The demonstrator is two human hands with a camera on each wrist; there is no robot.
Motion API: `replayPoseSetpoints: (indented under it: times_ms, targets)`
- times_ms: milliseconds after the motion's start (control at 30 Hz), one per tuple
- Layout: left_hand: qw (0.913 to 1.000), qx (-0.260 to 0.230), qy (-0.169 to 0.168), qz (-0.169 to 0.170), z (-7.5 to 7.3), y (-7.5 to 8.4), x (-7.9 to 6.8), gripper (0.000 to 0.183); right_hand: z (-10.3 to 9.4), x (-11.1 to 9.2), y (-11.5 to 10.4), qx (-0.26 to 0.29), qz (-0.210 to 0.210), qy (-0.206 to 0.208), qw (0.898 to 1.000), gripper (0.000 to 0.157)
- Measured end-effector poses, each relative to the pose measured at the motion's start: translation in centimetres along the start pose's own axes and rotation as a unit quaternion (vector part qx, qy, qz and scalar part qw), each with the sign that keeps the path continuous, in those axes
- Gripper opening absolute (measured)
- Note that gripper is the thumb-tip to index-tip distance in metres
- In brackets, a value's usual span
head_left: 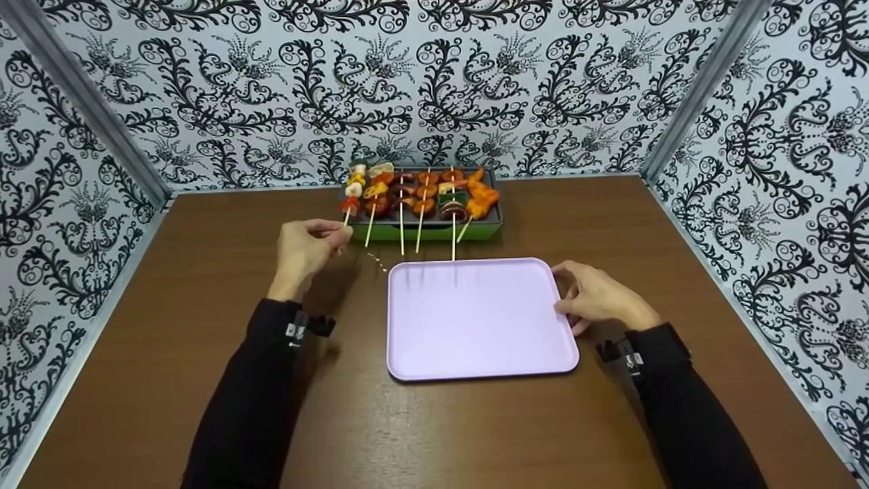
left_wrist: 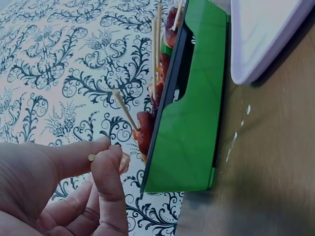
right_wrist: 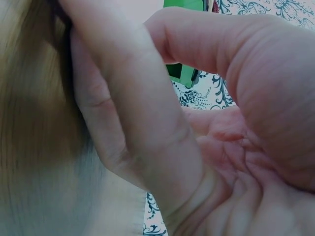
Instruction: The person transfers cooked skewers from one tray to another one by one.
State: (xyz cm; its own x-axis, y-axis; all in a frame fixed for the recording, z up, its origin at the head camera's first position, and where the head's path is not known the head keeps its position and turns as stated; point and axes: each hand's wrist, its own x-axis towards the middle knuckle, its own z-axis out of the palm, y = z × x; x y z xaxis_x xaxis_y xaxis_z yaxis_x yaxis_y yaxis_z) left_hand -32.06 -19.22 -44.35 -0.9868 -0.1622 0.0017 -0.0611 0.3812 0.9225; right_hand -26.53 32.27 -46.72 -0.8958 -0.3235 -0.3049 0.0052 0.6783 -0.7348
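Note:
A small green grill (head_left: pixel 426 233) with a dark top stands at the back of the table, with several food skewers lying across it. At its left end my left hand (head_left: pixel 304 252) pinches the stick of a skewer (head_left: pixel 352 192) strung with white, yellow and red pieces. The left wrist view shows the stick's end (left_wrist: pixel 91 158) between thumb and finger. In front of the grill lies a lilac rectangular tray (head_left: pixel 482 319). My right hand (head_left: pixel 601 295) grips its right rim, thumb and fingers at the edge; in the right wrist view those fingers (right_wrist: pixel 142 98) hide most of the tray.
The other skewers (head_left: pixel 421 224) point their sticks toward the tray, one ending right at its far rim. Small pale marks (head_left: pixel 377 261) dot the brown table (head_left: pixel 224 272) left of the tray. Patterned walls (head_left: pixel 407 81) enclose the back and both sides.

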Motion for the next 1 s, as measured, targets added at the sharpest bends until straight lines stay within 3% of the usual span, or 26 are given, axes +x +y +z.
replayPoseSetpoints:
  times_ms: [200, 400, 1000]
  targets:
    - [0.9993, -0.037, 0.003, 0.007, 0.0, 0.7, -0.9, 0.029, -0.1, 0.0, -0.1, -0.010, 0.002, 0.001, 1.000, 0.078]
    - [0.9948, -0.099, -0.022, 0.004, 0.3, 1.6, -2.0, 0.031, 0.0, 0.2, 0.1, -0.008, -0.003, -0.003, 1.000, 0.077]
    - [0.9917, -0.105, -0.071, 0.017, 3.3, 3.8, -5.0, 0.025, 0.1, 0.4, 0.2, -0.004, -0.003, -0.001, 1.000, 0.076]
